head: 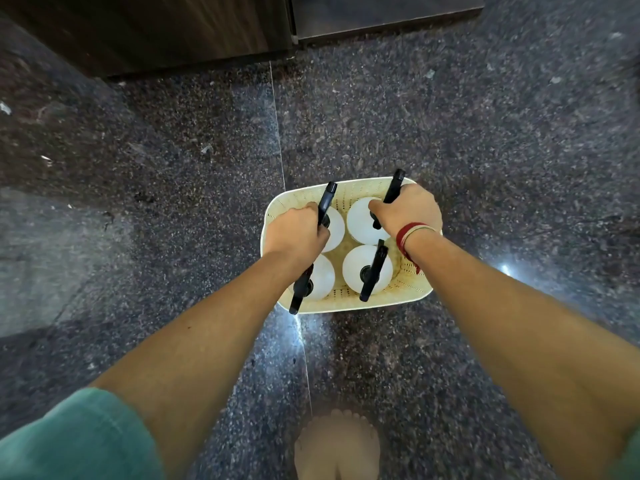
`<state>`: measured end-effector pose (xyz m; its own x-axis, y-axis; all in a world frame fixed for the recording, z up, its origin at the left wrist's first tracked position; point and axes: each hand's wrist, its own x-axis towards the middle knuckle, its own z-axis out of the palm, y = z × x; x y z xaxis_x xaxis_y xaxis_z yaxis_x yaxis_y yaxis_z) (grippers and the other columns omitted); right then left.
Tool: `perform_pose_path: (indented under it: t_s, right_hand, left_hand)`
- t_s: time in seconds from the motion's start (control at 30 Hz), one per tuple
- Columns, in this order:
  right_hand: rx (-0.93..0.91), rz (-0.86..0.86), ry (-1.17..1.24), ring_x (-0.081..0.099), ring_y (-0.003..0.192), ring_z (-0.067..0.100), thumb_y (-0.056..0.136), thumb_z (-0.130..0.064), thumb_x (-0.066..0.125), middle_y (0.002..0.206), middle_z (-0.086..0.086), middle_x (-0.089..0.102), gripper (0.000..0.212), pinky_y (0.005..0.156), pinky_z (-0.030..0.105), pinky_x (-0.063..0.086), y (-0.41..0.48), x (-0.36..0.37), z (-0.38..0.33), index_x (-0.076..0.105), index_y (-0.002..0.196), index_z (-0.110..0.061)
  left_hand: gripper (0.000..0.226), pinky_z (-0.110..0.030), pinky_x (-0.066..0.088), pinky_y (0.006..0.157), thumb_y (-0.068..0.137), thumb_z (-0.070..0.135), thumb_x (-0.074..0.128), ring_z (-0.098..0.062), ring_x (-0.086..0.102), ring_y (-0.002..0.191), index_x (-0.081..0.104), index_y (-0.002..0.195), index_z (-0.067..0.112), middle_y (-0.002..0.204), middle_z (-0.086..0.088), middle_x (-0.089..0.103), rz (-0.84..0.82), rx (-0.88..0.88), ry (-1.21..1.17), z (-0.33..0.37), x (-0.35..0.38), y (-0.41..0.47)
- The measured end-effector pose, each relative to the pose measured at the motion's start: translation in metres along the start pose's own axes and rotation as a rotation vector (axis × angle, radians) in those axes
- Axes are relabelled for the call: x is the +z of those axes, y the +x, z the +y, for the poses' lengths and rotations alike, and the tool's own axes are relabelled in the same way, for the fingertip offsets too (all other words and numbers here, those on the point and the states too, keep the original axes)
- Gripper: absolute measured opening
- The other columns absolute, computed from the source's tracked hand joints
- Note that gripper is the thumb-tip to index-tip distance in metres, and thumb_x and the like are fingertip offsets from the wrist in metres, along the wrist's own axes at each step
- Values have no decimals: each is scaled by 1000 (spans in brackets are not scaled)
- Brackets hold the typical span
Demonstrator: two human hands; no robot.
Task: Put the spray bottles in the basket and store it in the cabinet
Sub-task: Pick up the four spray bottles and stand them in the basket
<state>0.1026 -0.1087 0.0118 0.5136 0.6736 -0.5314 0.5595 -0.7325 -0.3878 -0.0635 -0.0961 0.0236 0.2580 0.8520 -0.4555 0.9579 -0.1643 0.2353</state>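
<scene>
Both hands, left and right, fingers apparently clamped on rear bottles' triggers in basket: seat them upright before releasing.

Four white spray bottles with black triggers stand upright inside the cream perforated basket.

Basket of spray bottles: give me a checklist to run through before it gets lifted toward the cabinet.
1. All four bottles inside the basket: ok.
2. Bottles upright: ok, white tops face up.
3. Left hand released from the far-left bottle: not ok, grip closed on its trigger head.
4. Right hand released from the far-right bottle: not ok.
5. Hands on the basket rim: not ok.
6. Cabinet door open: cannot tell.
</scene>
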Motion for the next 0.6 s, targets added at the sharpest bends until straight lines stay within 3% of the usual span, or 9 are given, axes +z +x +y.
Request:
perform_pose_path:
  t_s: [0.1,0.23,0.33,0.43,0.53,0.6]
  right_hand:
    - [-13,49,42,64,71,21,78,-34,61,75,1,67,21,55,27,45,-3,6,4,63,83,-13]
    - [11,94,76,62,70,21,79,-34,59,79,2,69,23,47,22,35,-2,9,12,63,83,-12]
    - [19,52,92,65,71,19,79,-41,57,79,-1,70,29,52,24,41,-1,8,9,66,86,-15]
    - [87,-24,201,58,67,9,79,-57,58,75,-10,64,46,55,26,39,-14,-7,6,58,97,-15]
    - [153,-43,247,59,95,23,75,-73,52,107,1,60,71,81,36,47,-51,-18,13,46,118,-17]
    - [132,-67,126,59,108,31,74,-77,49,123,10,59,81,85,38,45,-79,-15,21,42,128,-17]
  left_hand:
    - [19,-31,36,58,93,22,45,-27,50,67,53,104,10,74,-4,53,-19,14,2,-3,0,-1]
    - [25,-31,37,59,93,28,46,-29,56,74,52,110,12,76,-3,53,-49,23,4,-8,-2,-1]
    - [43,-32,41,62,92,46,48,-32,62,87,47,121,14,81,-2,53,-100,-45,-39,-8,-4,-6]
    - [69,-33,43,61,86,67,41,-33,64,92,39,130,14,87,-5,61,-100,-114,-66,-11,-7,-22]
    - [86,-33,45,58,79,77,38,-31,64,88,31,136,13,99,-8,64,-116,-141,-27,-12,-10,-49]
    - [88,-36,50,63,79,75,44,-31,64,91,26,140,14,104,-8,64,-164,-157,14,-13,-4,-69]
